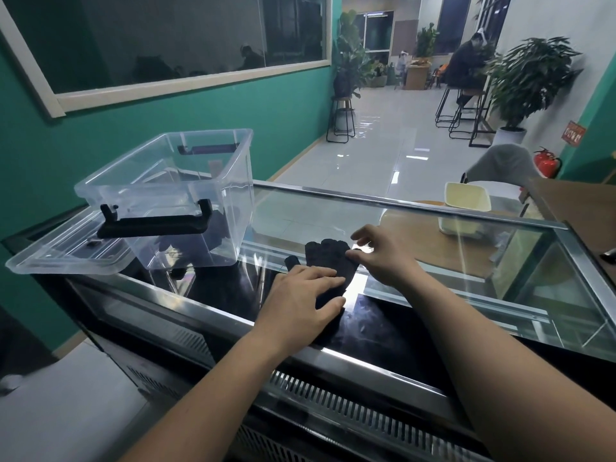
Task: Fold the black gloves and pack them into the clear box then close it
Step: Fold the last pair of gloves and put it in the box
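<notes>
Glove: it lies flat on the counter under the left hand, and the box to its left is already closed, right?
Not quite. The head view shows the box open, with its lid lying on the counter beside it. The rest holds: the glove lies flat under the left hand, with the box to its left.
</notes>
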A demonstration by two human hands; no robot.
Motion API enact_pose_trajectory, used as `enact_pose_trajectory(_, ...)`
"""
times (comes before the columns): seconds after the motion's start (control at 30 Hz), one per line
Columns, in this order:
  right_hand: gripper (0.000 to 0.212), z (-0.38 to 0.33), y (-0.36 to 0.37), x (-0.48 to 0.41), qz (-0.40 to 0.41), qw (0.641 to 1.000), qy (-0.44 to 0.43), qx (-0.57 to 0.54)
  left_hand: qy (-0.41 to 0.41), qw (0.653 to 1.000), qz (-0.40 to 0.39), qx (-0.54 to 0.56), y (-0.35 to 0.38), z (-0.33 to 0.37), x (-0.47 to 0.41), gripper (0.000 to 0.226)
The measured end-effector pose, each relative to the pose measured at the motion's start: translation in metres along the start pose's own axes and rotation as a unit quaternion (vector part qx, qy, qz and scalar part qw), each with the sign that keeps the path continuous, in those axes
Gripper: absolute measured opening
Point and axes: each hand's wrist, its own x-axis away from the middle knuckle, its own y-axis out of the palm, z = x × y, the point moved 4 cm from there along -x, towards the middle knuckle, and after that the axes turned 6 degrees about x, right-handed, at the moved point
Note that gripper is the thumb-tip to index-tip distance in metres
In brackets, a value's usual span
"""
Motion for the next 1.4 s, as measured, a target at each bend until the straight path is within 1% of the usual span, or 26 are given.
enact_pose_trajectory(0.13, 0.016, -0.001, 0.0, 0.0, 0.031, 0.999, -0.006, -0.007, 0.002, 1.0, -0.01, -0.015, 0.002, 0.001, -0.001, 0.047)
enact_pose_trajectory(0.17, 0.017, -0.002, -0.001, -0.001, 0.037, 0.999, -0.003, -0.008, 0.0, 1.0, -0.011, -0.006, 0.002, 0.001, -0.001, 0.048)
enact_pose_trajectory(0.23, 0.023, -0.004, -0.002, 0.001, 0.039, 0.999, -0.001, -0.011, -0.013, 0.998, 0.0, 0.057, -0.003, -0.002, -0.003, 0.046)
enact_pose_trajectory(0.3, 0.032, -0.005, 0.0, 0.003, 0.03, 0.999, -0.011, -0.014, -0.04, 0.99, 0.035, 0.13, -0.013, -0.006, -0.009, 0.031)
enact_pose_trajectory(0.33, 0.035, -0.006, 0.0, 0.003, 0.025, 0.999, -0.018, -0.011, -0.058, 0.985, 0.062, 0.147, -0.021, -0.01, -0.014, 0.022)
enact_pose_trajectory(0.4, 0.037, -0.008, 0.002, 0.004, 0.017, 1.0, -0.025, 0.003, -0.11, 0.976, 0.109, 0.155, -0.037, -0.022, -0.03, 0.013)
enact_pose_trajectory(0.47, 0.038, -0.009, 0.002, 0.004, 0.012, 0.999, -0.029, 0.014, -0.165, 0.968, 0.124, 0.146, -0.047, -0.036, -0.049, 0.012)
enact_pose_trajectory(0.53, 0.042, -0.011, 0.002, 0.005, 0.009, 0.999, -0.033, 0.025, -0.213, 0.965, 0.1, 0.118, -0.051, -0.049, -0.068, 0.013)
enact_pose_trajectory(0.6, 0.046, -0.012, 0.003, 0.006, 0.005, 0.999, -0.036, 0.036, -0.24, 0.964, 0.063, 0.095, -0.05, -0.055, -0.084, 0.015)
enact_pose_trajectory(0.7, 0.053, -0.012, 0.005, 0.005, -0.004, 0.998, -0.031, 0.057, -0.247, 0.967, -0.003, 0.06, -0.042, -0.056, -0.103, 0.017)
enact_pose_trajectory(0.77, 0.057, -0.011, 0.006, 0.004, -0.008, 0.998, -0.027, 0.058, -0.261, 0.963, -0.057, 0.043, -0.036, -0.055, -0.111, 0.02)
enact_pose_trajectory(0.83, 0.059, -0.01, 0.007, 0.003, -0.009, 0.998, -0.025, 0.053, -0.269, 0.958, -0.088, 0.045, -0.031, -0.056, -0.115, 0.018)
enact_pose_trajectory(0.9, 0.062, -0.009, 0.008, 0.002, -0.009, 0.999, -0.023, 0.045, -0.276, 0.954, -0.092, 0.068, -0.03, -0.061, -0.116, 0.016)
enact_pose_trajectory(1.0, 0.063, -0.008, 0.008, 0.002, -0.007, 0.999, -0.021, 0.044, -0.283, 0.948, -0.076, 0.125, -0.031, -0.066, -0.115, 0.014)
enact_pose_trajectory(1.1, 0.063, -0.008, 0.007, 0.001, -0.009, 0.999, -0.024, 0.046, -0.256, 0.946, -0.036, 0.194, -0.033, -0.063, -0.116, 0.016)
enact_pose_trajectory(1.17, 0.062, -0.008, 0.007, 0.001, -0.01, 0.999, -0.024, 0.045, -0.242, 0.945, -0.013, 0.218, -0.032, -0.063, -0.116, 0.017)
enact_pose_trajectory(1.27, 0.062, -0.008, 0.007, 0.001, -0.008, 0.999, -0.027, 0.044, -0.238, 0.948, -0.014, 0.212, -0.023, -0.069, -0.115, 0.021)
enact_pose_trajectory(1.4, 0.061, -0.008, 0.007, 0.002, -0.009, 0.998, -0.029, 0.05, -0.222, 0.961, -0.042, 0.159, -0.017, -0.071, -0.114, 0.016)
